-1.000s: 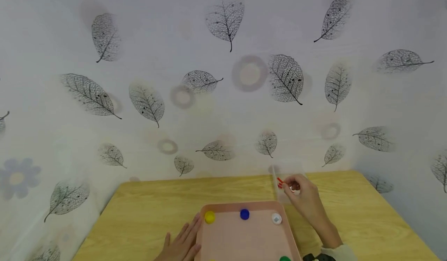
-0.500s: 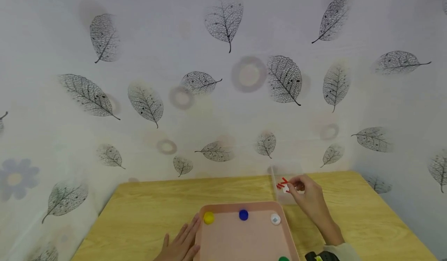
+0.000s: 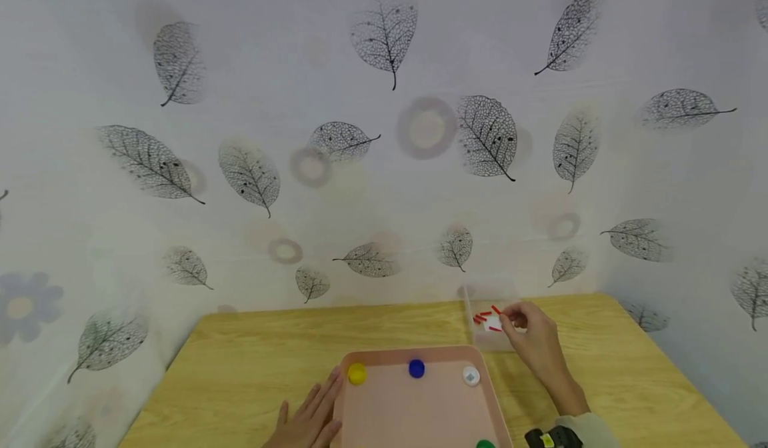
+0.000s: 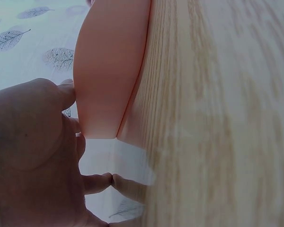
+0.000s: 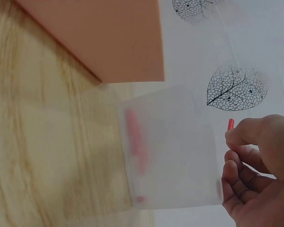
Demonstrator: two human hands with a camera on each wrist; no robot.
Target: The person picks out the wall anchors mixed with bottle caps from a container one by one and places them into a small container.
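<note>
My right hand [image 3: 531, 335] pinches a small red stick [image 5: 231, 124] between thumb and forefinger, its end poking out past the fingertips. It hovers over the right side of a translucent plastic box [image 5: 175, 156] at the back of the table. Inside that box lie several more red sticks [image 3: 480, 319] and a white piece [image 3: 492, 323]. Along the left side of a pink tray [image 3: 420, 415], my left hand [image 3: 306, 415] rests with fingers extended, fingertips at the tray's edge. The left wrist view shows thumb and fingers against the tray's wall [image 4: 109, 71].
Yellow [image 3: 357, 373], blue [image 3: 417, 369] and white [image 3: 471, 375] round caps sit along the tray's far side. A green cap [image 3: 485, 444] shows at the near right. A leaf-patterned wall [image 3: 384, 201] stands behind the wooden table [image 3: 264, 341].
My right hand has drawn slightly right over the box with the red stick, uncovering more of the sticks inside. My left hand stays at the tray.
</note>
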